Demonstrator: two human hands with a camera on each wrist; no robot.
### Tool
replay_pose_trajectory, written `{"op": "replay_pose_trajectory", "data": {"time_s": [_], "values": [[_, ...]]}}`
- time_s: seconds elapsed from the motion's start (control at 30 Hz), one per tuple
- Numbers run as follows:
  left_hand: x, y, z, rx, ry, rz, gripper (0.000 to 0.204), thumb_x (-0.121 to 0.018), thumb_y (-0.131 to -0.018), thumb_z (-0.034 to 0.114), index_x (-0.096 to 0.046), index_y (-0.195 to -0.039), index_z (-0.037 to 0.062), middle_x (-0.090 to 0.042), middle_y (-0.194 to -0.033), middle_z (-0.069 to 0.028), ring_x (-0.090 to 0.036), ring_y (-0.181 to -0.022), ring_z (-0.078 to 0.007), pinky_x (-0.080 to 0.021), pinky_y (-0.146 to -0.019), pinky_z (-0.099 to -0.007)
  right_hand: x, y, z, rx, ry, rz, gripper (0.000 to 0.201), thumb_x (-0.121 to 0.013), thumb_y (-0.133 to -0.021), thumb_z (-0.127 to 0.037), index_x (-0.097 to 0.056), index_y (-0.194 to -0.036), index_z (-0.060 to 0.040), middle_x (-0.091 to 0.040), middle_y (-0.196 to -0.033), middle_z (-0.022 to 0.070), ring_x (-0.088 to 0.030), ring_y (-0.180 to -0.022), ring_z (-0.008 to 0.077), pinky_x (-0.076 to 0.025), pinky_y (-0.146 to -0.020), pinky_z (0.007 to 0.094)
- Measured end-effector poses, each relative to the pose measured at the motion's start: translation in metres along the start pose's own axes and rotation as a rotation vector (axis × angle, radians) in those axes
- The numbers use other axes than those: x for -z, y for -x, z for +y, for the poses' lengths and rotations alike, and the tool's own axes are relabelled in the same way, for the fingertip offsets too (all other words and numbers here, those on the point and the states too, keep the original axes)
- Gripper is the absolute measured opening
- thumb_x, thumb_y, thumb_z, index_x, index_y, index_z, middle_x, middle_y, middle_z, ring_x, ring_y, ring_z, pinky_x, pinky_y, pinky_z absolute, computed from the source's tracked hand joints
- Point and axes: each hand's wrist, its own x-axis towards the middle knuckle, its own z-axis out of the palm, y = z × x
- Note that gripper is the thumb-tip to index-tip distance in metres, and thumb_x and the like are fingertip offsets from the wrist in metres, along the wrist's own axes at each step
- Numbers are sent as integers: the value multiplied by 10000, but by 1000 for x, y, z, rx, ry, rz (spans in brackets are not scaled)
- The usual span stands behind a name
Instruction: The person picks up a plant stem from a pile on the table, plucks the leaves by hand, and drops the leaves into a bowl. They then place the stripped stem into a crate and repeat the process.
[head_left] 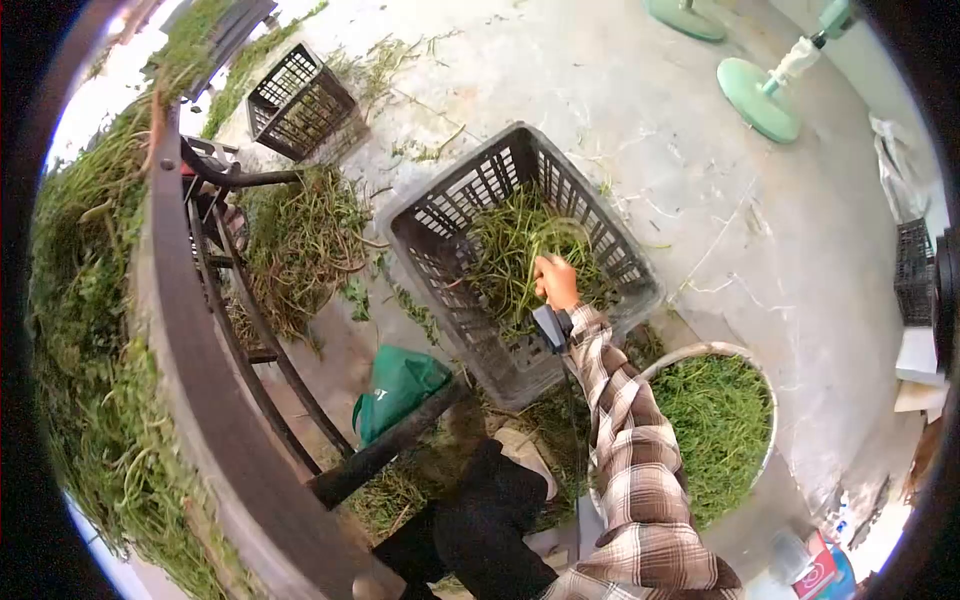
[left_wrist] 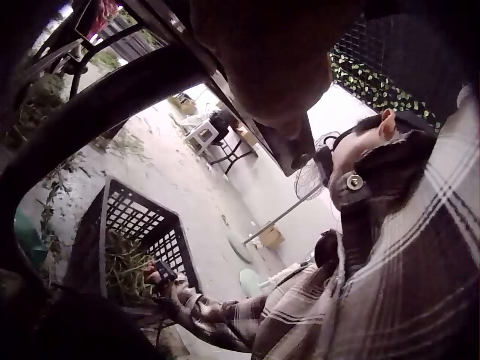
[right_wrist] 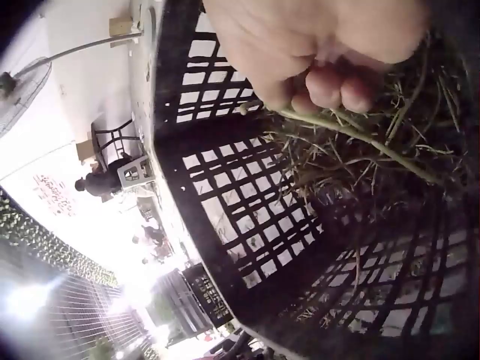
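My right hand (head_left: 556, 282) is inside a black plastic crate (head_left: 430, 185), over a loose heap of green plant stems (head_left: 510, 235). In the right wrist view its fingers (right_wrist: 326, 86) are curled round a long green stem (right_wrist: 367, 139), whose end sticks out past them. The crate's lattice wall (right_wrist: 244, 202) stands close by. My left hand (left_wrist: 262, 64) is a dark shape at the top of the left wrist view, near the dark table edge; its fingertips are hidden. The head view does not include it.
A table edge (head_left: 190, 400) with heaped greens (head_left: 80, 330) runs along the left. Stems (head_left: 310, 240) lie piled on the floor beside a green bag (head_left: 400, 390). A round tub (head_left: 768, 400) of shredded greens stands right; another crate (head_left: 300, 105) sits farther off.
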Motion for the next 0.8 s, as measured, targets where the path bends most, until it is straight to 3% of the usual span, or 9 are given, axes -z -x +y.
{"op": "replay_pose_trajectory", "data": {"time_s": [0.03,0.07,0.1,0.13,0.17,0.23,0.33,0.57,0.8], "values": [[3,1,-3,-8,0,-3,514,-564,-794,497,-501,-1007,35,-442,-916,-110,-425,-659,-201,-364,-552,-311,-6,12,-11,73,-69,-38,249,-524,-845,-123,-534,-1040,32,-488,-632,20,-399,-415,78,-322,-366,244],[2,22,-18,42,7,-34,508,-595,-784,477,-497,-1032,44,-443,-928,-112,-445,-684,-226,-388,-579,-319,-10,24,-24,65,-89,-56,282,-512,-854,-120,-521,-1089,35,-481,-640,14,-384,-419,73,-317,-370,242],[7,57,-22,278,48,-252,535,-573,-786,521,-499,-1052,63,-451,-922,-103,-460,-710,-250,-405,-601,-337,-14,37,-39,59,-106,-74,316,-500,-862,-118,-508,-1137,39,-475,-648,8,-369,-422,68,-312,-374,240],[6,38,-26,110,198,-201,564,-548,-783,559,-508,-1064,72,-455,-916,-96,-470,-726,-240,-413,-612,-339,-16,46,-49,97,-25,-80,344,-490,-874,-121,-489,-1181,33,-472,-647,4,-349,-429,58,-307,-382,234],[-9,28,-26,-39,98,40,610,-519,-778,593,-504,-1084,66,-453,-939,-95,-479,-736,-230,-423,-623,-343,-17,56,-58,76,-27,-79,333,-488,-880,-120,-498,-1179,27,-474,-652,3,-345,-430,49,-300,-380,235],[-8,34,-25,11,122,-71,662,-507,-784,595,-445,-1181,69,-415,-1064,-105,-494,-799,-232,-431,-654,-352,-17,67,-71,76,4,-102,347,-488,-885,-121,-483,-1199,26,-472,-650,2,-335,-426,46,-290,-379,234],[1,27,-14,143,230,-125,586,-598,-755,464,-485,-1127,26,-481,-955,-147,-473,-850,-299,-392,-733,-418,-21,92,-96,203,30,-159,365,-481,-891,-114,-458,-1221,40,-465,-650,-3,-310,-432,45,-274,-388,228],[0,10,-8,143,348,-37,504,-599,-775,461,-533,-1077,64,-507,-884,-103,-487,-759,-281,-388,-654,-373,-43,186,-161,222,18,-278,336,-472,-906,-118,-474,-1198,46,-413,-640,-31,-309,-500,37,-277,-443,224],[8,-1,-6,185,504,83,415,-674,-725,289,-532,-1051,74,-501,-870,-76,-488,-770,-253,-383,-674,-349,-56,324,-181,255,-25,-304,282,-487,-885,-103,-530,-1125,39,-423,-669,-33,-325,-531,52,-293,-475,220]]}}
